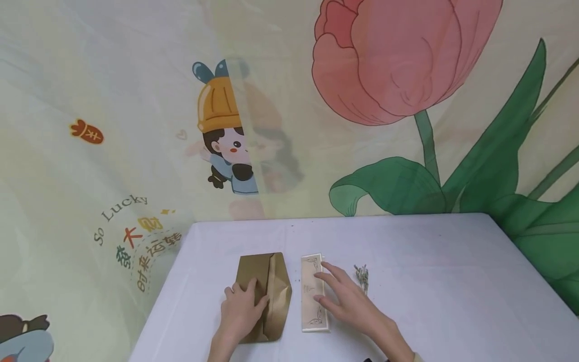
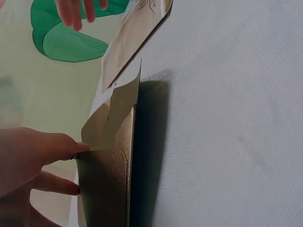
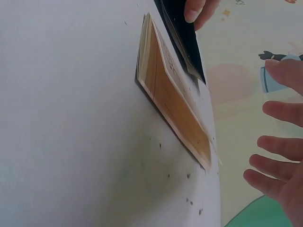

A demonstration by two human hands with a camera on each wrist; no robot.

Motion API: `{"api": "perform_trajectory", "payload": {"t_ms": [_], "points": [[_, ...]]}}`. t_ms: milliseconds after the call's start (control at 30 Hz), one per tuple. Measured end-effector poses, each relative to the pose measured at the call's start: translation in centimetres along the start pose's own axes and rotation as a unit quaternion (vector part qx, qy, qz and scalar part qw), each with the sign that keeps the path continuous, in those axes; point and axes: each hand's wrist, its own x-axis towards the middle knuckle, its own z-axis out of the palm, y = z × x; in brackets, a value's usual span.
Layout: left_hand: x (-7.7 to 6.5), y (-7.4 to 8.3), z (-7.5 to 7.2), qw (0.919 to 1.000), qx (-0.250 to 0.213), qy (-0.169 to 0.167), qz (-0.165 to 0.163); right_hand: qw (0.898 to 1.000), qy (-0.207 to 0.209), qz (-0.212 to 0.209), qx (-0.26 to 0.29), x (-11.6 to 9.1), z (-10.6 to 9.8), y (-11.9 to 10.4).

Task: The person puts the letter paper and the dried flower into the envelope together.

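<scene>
A gold-brown envelope point(image 1: 253, 266) lies on the left side of the table, its pointed flap point(image 1: 282, 296) folded out to the right. My left hand point(image 1: 242, 306) rests on it, with the thumb at the lip of the pocket and a fingertip touching the front, as the left wrist view shows. To the right is a narrow cream folded card point(image 1: 309, 289) with dark corner ornaments; the right wrist view catches its brownish inner side point(image 3: 165, 99). My right hand point(image 1: 348, 301) hovers over the card's right edge, fingers spread and holding nothing.
A small sprig of dried flowers point(image 1: 362, 276) lies right of the card, partly behind my right hand. Tiny dark crumbs point(image 3: 188, 176) dot the white tablecloth point(image 1: 443, 281). Behind the table hangs a printed curtain point(image 1: 280, 40) with a large tulip.
</scene>
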Motion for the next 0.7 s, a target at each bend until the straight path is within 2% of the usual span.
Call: {"api": "perform_trajectory", "payload": {"t_ms": [200,533,700], "points": [[-0.1,0.2,-0.3,1.0,0.006,0.005,0.006,1.0,-0.001,-0.029,0.005,0.5,1.1,-0.6],[0.0,0.0,-0.3,0.9999,-0.004,-0.001,-0.013,0.997,-0.008,-0.08,0.018,1.0,2.9,-1.5],[-0.1,-0.1,-0.3,0.9999,-0.004,0.004,-0.014,0.996,-0.032,-0.083,0.026,1.1,3.6,-1.8]]}}
